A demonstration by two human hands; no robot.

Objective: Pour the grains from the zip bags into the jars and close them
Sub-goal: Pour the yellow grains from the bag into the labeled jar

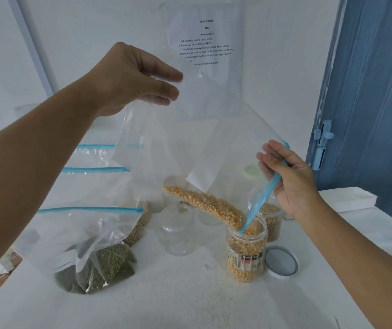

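Zip bag label blank; paper reads "TASK & GOAL".

— What is worn on the arms?
— No sleeves show; both forearms are bare to the frame's edge.
— And the left hand and right hand?
— Bare too: no gloves, rings or watch.

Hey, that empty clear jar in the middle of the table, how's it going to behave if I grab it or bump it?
The empty clear jar looks like thin plastic holding nothing, so probably very light. Standing upright and lidless, it may slide or tip if nudged. Its smooth round wall suggests it would roll if knocked over, perhaps toward the corn jar close by.
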